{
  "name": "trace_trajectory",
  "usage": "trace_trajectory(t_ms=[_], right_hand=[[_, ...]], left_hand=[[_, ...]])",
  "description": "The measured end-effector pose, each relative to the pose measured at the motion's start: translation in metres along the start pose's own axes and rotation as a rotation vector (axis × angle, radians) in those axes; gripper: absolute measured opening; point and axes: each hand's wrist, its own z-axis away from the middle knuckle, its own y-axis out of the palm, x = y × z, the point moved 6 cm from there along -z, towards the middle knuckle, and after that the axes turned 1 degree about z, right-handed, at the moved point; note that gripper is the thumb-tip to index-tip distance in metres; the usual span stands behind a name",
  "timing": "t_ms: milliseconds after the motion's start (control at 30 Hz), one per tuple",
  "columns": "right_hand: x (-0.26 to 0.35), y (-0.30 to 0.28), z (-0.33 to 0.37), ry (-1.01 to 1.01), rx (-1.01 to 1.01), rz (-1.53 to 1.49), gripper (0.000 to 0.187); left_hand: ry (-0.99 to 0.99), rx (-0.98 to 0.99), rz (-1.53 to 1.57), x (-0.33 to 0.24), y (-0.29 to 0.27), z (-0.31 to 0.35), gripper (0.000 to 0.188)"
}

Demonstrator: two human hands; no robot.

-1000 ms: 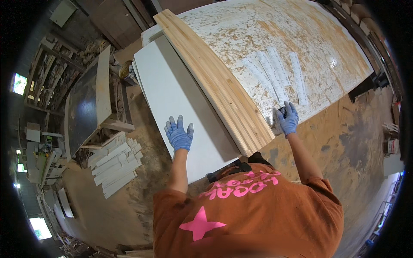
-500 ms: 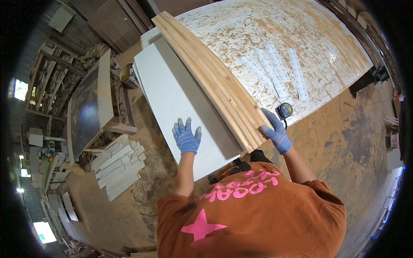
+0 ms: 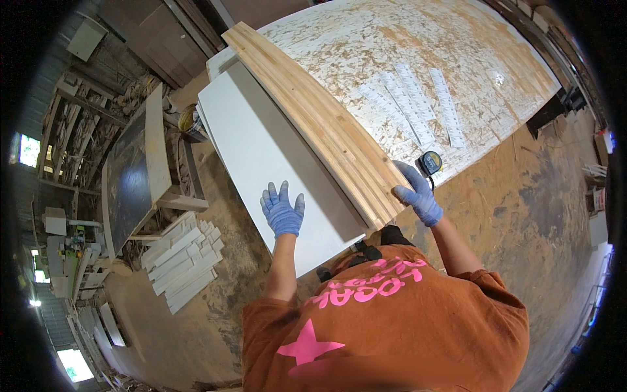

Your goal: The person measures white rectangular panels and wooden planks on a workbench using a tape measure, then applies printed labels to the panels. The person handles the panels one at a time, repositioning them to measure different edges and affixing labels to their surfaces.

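My left hand (image 3: 282,212), in a blue knit glove, lies flat with fingers spread on a white panel (image 3: 261,140). That panel is the top one of a stack. Along its right side runs a long bundle of light wooden strips (image 3: 326,121), set side by side. My right hand (image 3: 421,195), gloved alike, grips the bundle's near right corner. Its thumb shows on top, while the fingers curve round the outer side and are partly hidden. Just beyond that hand, a tape measure (image 3: 430,162) sits at the edge of the worktable.
Paper strips with printed marks (image 3: 447,108) lie on the scuffed white worktable (image 3: 509,72). Left on the floor is a pile of white boards (image 3: 186,261). Behind it stands a dark-topped table (image 3: 130,173), with a bucket (image 3: 189,122) nearby.
The view has shifted slightly. Both hands keep their places, the left flat on the panel and the right on the wooden strips.
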Motion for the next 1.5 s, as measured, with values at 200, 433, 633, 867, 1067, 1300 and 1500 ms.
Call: trace_trajectory(t_ms=[200, 433, 633, 867, 1067, 1300, 1500], right_hand=[[-0.003, -0.016, -0.004, -0.071, -0.029, 0.035, 0.073], [-0.018, -0.055, -0.013, -0.061, -0.194, 0.012, 0.068], [-0.017, -0.063, -0.015, -0.053, -0.153, 0.043, 0.065], [-0.021, -0.059, -0.013, -0.084, -0.191, 0.03, 0.065], [-0.011, -0.053, -0.01, -0.078, -0.143, 0.106, 0.066], [-0.006, -0.033, -0.005, -0.15, -0.057, 0.244, 0.071], [-0.008, -0.003, 0.002, -0.154, -0.041, 0.106, 0.068]], left_hand=[[-0.007, 0.008, 0.023, 0.0, -0.001, 0.0, 0.06], [-0.003, -0.008, 0.028, 0.0, -0.001, 0.001, 0.06], [-0.008, 0.01, 0.016, -0.001, -0.001, 0.001, 0.059], [-0.002, -0.023, 0.027, 0.0, 0.001, 0.001, 0.058], [0.006, -0.029, 0.015, 0.001, 0.003, 0.003, 0.058], [-0.009, -0.028, 0.02, 0.001, 0.001, 0.001, 0.058], [-0.015, -0.034, 0.022, 0.001, 0.001, 0.0, 0.057]])
